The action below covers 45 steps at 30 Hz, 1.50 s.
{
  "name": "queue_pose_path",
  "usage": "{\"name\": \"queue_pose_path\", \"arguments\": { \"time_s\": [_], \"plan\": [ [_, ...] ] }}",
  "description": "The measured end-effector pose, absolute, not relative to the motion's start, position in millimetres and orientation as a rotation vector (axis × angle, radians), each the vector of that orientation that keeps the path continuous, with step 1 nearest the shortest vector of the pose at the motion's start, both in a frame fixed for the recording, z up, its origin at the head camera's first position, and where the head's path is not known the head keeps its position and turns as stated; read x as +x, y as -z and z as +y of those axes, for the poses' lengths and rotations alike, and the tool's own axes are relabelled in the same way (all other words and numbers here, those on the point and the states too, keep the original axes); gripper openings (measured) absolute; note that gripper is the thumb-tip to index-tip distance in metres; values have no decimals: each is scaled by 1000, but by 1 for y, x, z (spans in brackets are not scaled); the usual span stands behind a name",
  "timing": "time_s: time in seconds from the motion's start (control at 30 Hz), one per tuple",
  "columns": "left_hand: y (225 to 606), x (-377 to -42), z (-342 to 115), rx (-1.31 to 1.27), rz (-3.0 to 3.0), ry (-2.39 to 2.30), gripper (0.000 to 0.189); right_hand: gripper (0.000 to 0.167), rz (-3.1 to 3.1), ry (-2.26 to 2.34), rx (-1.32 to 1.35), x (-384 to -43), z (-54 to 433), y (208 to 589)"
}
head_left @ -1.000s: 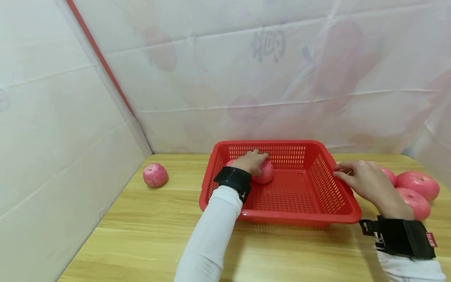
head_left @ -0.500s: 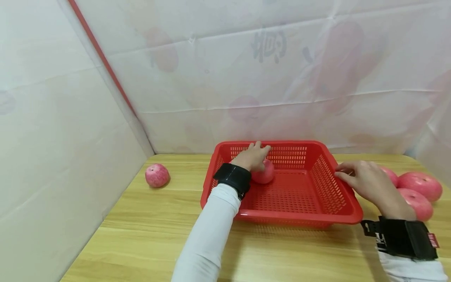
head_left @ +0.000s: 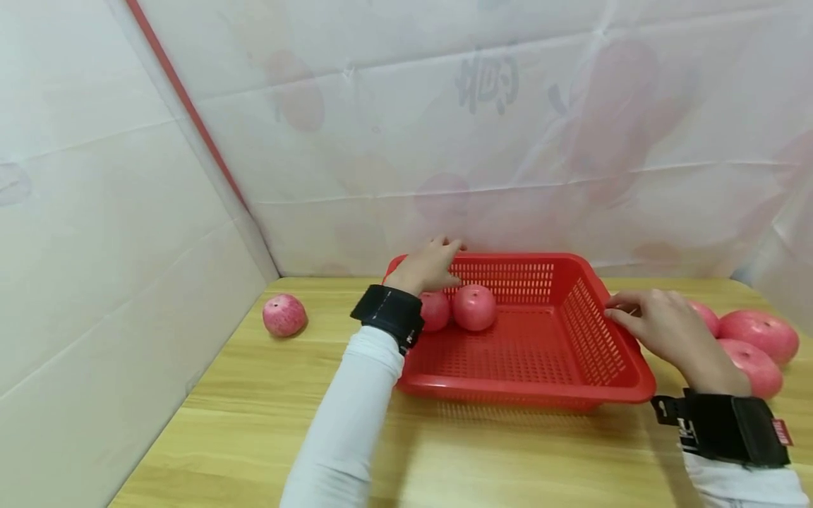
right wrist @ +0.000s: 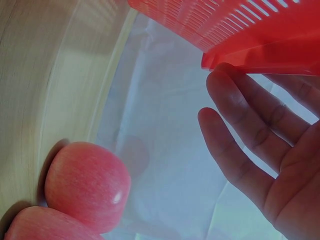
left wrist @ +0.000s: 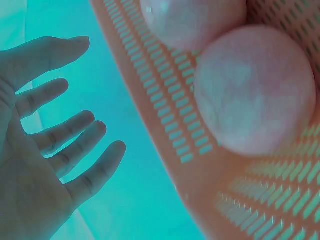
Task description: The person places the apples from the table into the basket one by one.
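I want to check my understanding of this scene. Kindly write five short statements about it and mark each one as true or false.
1. The right hand touches the rim of the red basket. True.
2. The red basket holds no apple. False: two apples show inside it.
3. The left hand grips an apple. False: it holds nothing, its fingers spread.
4. A single apple lies on the wooden table, left of the red basket. True.
5. Both wristbands are black. True.

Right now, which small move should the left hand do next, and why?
I would probably move the left hand toward the lone apple on the left of the table: that hand is open and empty, and two apples lie in the basket.
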State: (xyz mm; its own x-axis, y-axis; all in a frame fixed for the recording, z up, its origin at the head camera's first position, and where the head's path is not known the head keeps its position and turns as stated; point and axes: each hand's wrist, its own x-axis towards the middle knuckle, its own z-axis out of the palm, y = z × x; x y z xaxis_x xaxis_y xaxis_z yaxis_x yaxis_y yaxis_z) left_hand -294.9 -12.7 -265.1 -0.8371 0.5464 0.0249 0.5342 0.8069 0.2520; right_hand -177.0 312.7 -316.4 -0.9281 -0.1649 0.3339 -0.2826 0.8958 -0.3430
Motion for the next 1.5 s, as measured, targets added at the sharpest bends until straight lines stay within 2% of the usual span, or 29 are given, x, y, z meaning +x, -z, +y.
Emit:
{"name": "queue_pose_path", "arguments": {
  "time_s": [0.7, 1.5],
  "plan": [
    [261, -301, -57, 786, 2954, -500, 56, 15, -2756, -560, 332, -177, 315, 316],
    [255, -300, -79, 743, 2975, -473, 54, 17, -2774, -563, 306, -177, 316, 316]
  ]
}}
